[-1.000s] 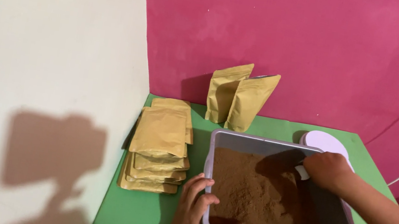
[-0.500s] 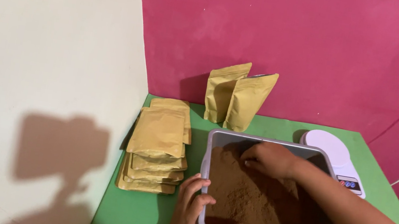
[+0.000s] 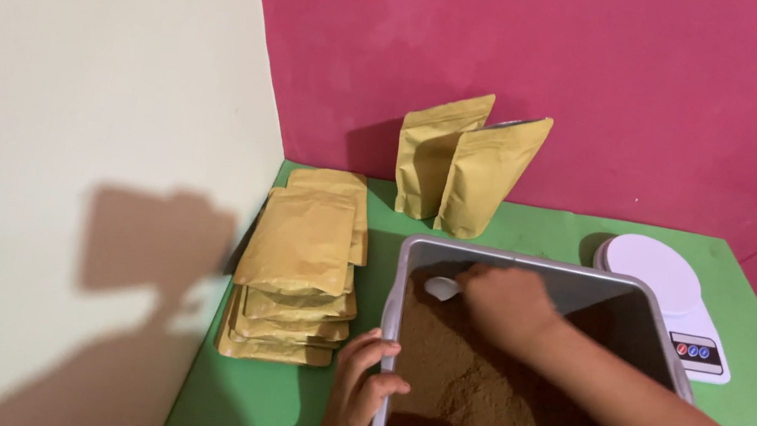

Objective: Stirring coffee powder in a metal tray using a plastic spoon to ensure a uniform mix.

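Right hand [image 3: 505, 306] shifted left; pouches [image 3: 299, 266] stacked.

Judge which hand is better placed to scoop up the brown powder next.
Right hand: it holds the white spoon inside the grey tray, over the powder. Left hand grips the tray's rim.

The grey tray [image 3: 393, 347] looks like smooth plastic with a dull sheen along its rim, and the brown powder [image 3: 472, 390] heaped inside it is fine, dry and matt. Left of the tray, the stack of flat pouches [image 3: 298, 271] is matt kraft paper, slightly creased; the two standing pouches [image 3: 467, 166] behind the tray share that finish. Right of the tray, the white kitchen scale [image 3: 662, 278] is glossy, smooth plastic. The green tabletop [image 3: 257, 407] beneath the tray looks flat, painted and matt
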